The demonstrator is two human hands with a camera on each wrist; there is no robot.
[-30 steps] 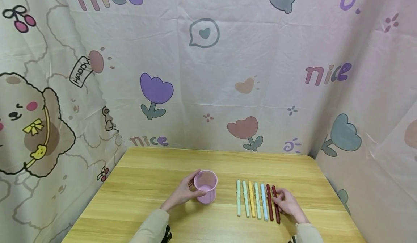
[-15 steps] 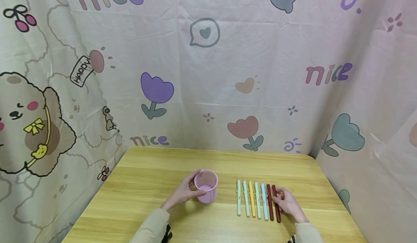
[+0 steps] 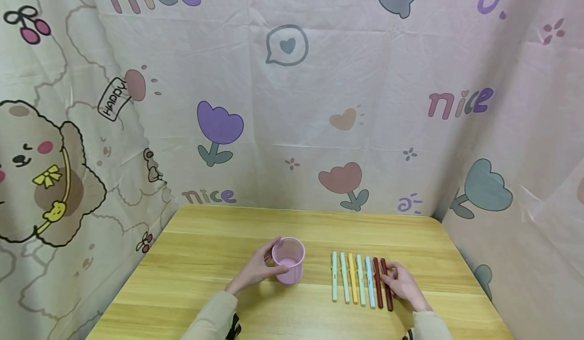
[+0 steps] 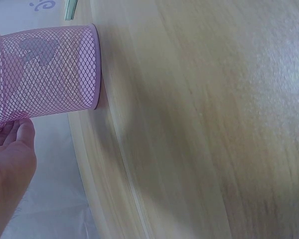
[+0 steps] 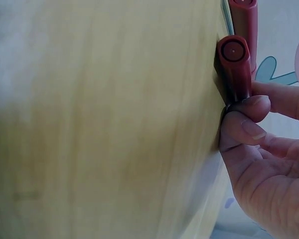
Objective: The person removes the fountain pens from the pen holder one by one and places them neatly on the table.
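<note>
A person's left hand [image 3: 253, 273] curls around a pink mesh cup [image 3: 288, 261] standing upright on a wooden table [image 3: 205, 259]. To the cup's right lies a row of pens [image 3: 353, 278], side by side. At the row's far end from the cup, the right hand [image 3: 403, 285] pinches the outermost dark red pen [image 3: 386, 284] between thumb and fingertips [image 5: 254, 107].

In the right wrist view the dark red pen [image 5: 234, 67] is hidden beyond its end cap.

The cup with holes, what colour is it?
Pink. The mesh cup shows best in the left wrist view.
</note>
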